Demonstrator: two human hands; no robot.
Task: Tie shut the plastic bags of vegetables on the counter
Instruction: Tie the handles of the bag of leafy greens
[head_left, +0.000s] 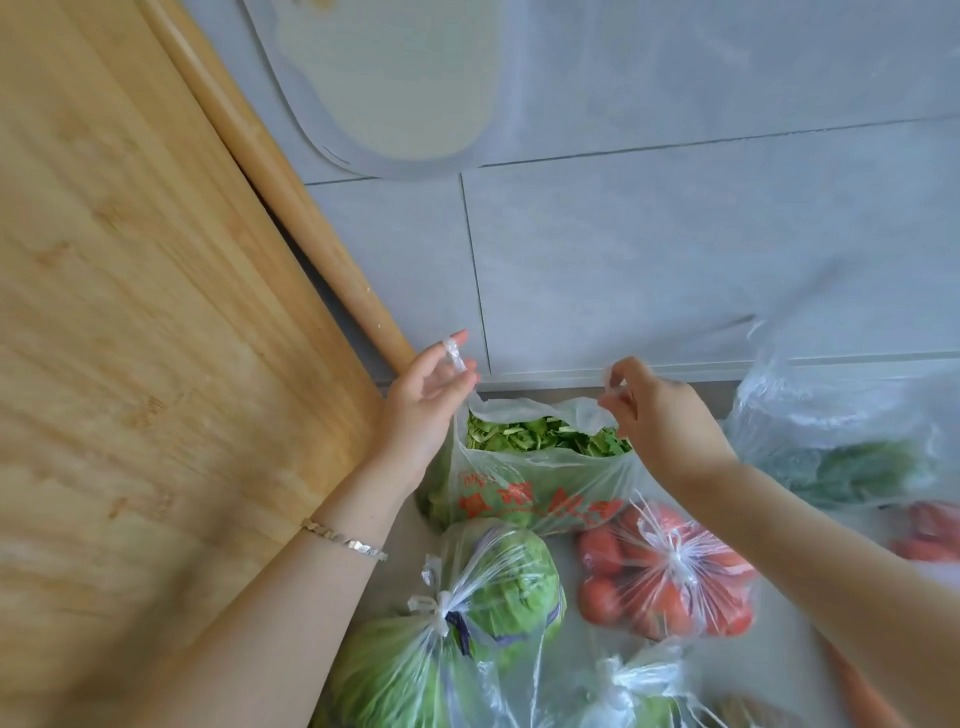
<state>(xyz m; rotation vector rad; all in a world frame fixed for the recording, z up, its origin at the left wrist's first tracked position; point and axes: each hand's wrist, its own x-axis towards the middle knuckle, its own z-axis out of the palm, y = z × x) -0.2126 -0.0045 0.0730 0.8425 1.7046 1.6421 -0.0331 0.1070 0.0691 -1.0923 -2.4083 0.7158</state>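
An open plastic bag of leafy greens (535, 488) with red print stands against the tiled wall. My left hand (423, 405) pinches its left handle, which loops around a finger. My right hand (660, 415) pinches the right handle. The two handles are held apart above the open mouth. In front lie a knotted bag with a green cabbage (498, 577), a knotted bag of tomatoes (670, 577), and a larger knotted bag of greens (400, 675).
A big wooden cutting board (135, 312) leans at the left, with a rolling pin (291, 208) beside it. Another clear bag with dark green vegetables (852, 447) sits at the right. Red produce (930, 530) and a carrot (862, 691) lie at the right edge.
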